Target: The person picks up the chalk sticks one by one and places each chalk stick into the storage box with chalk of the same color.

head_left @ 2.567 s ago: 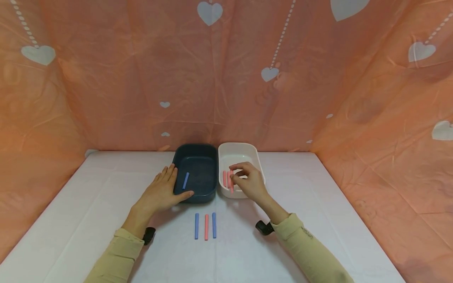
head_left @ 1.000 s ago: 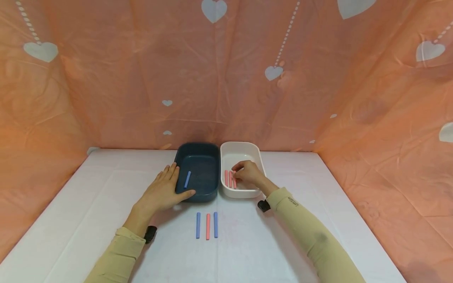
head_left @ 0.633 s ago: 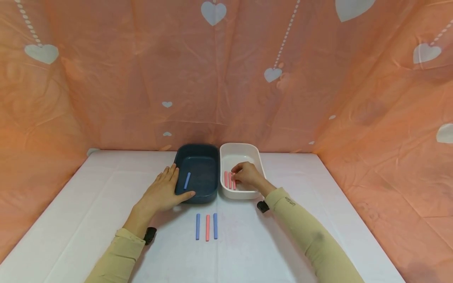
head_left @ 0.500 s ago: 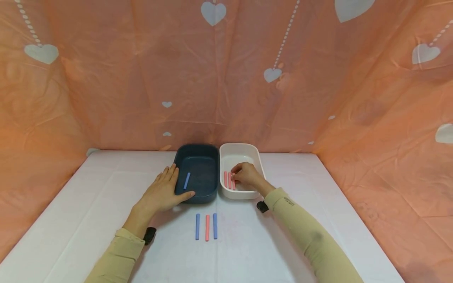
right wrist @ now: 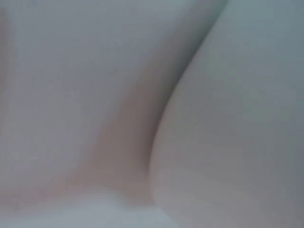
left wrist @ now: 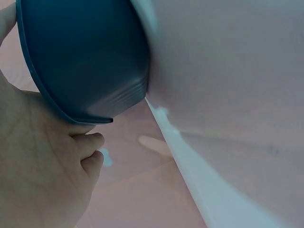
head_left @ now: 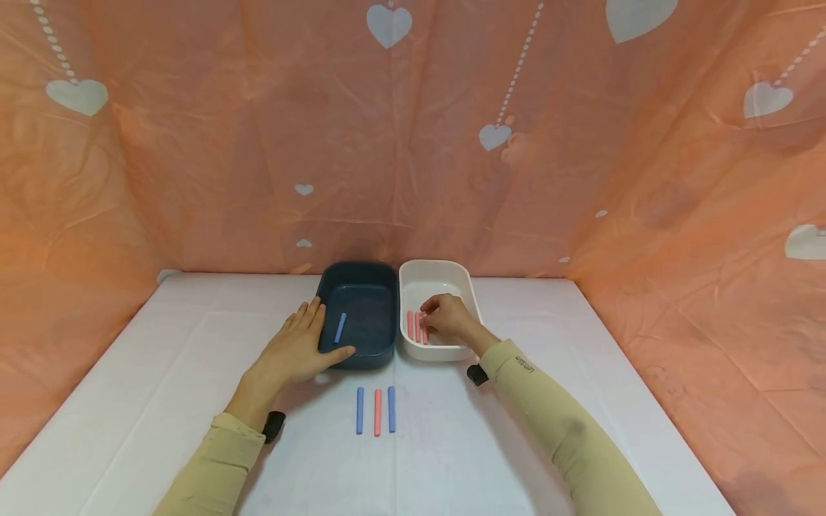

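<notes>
Grip of the right hand pinches the rightmost pink stick between thumb and fingers inside the white tray, toward its near end. Two more pink sticks lie just left of it, the outer one nearest the tray's left wall and the middle one between. That hand hides part of the pinched stick and some of the tray floor.

Grip of the left hand is clasped round nothing: its fingers lie extended at the left rim of the navy tray, thumb on the near rim, covering that corner. Within lies one blue stick, slightly slanted. Both trays stand side by side.

Nearer the person, on the white-covered counter, a left blue stick, a single pink stick and a right blue stick lie in a row, apart. Orange cloth printed with pale hearts rises behind and at both sides.

Small dark lettering marks the right sleeve, too tiny to read surely. Blurred pale surfaces fill the right wrist view.
</notes>
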{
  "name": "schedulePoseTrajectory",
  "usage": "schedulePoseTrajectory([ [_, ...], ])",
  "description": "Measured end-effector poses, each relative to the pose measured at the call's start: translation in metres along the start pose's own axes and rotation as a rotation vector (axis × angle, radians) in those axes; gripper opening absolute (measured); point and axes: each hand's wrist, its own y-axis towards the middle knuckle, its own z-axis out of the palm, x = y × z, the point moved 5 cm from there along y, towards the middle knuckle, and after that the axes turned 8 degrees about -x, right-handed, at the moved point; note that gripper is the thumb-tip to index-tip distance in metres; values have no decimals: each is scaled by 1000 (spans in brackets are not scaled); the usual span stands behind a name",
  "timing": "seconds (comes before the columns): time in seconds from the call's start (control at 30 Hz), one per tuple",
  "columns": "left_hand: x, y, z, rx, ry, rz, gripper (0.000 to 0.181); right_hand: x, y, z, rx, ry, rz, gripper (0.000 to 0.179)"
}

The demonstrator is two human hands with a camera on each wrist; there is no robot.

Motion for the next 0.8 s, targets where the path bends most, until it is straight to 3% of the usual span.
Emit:
schedulePoseTrajectory([
  [0.47, 2, 1, 2, 3, -1, 3, 116, 15, -17, -14, -55, 30, -103, 28],
  [0.63, 3, 1, 3, 10, 3, 2, 117, 27, -33, -19, -94, 47, -122, 27],
  [0.8, 3, 1, 3, 13, 9, 0, 118, 39, -53, -23, -149, 88, -208, 25],
])
